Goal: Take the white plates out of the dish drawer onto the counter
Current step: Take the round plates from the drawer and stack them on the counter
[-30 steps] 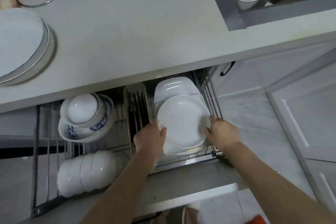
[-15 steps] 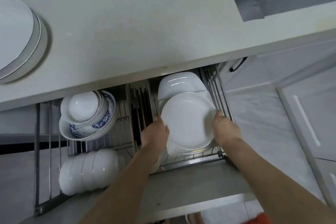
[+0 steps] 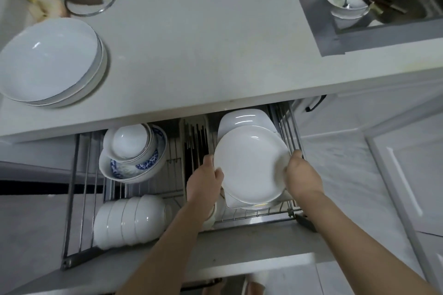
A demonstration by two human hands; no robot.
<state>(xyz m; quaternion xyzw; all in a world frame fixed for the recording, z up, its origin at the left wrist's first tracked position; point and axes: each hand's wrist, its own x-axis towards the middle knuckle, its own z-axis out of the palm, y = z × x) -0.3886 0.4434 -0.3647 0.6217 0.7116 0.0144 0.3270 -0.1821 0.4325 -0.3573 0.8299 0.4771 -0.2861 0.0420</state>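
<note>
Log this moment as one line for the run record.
step: lifting round white plate from dish drawer | left hand: grips left rim | right hand: grips right rim | counter: plate stack on it

We count: two hands (image 3: 203, 183) (image 3: 303, 178); four nested white bowls (image 3: 129, 221) near left; one blue-patterned bowl (image 3: 143, 165).

Plate stack (image 3: 50, 62) on table (image 3: 203, 43) far left, sink (image 3: 374, 7) far right. Drawer (image 3: 72, 199) below table edge: nested bowls (image 3: 134, 151) back-left, bowl row (image 3: 129, 220) front-left, chopsticks (image 3: 196, 143) mid, plates (image 3: 249, 163) in right rack btwn left hand (image 3: 203, 184) & right hand (image 3: 302, 177).
</note>
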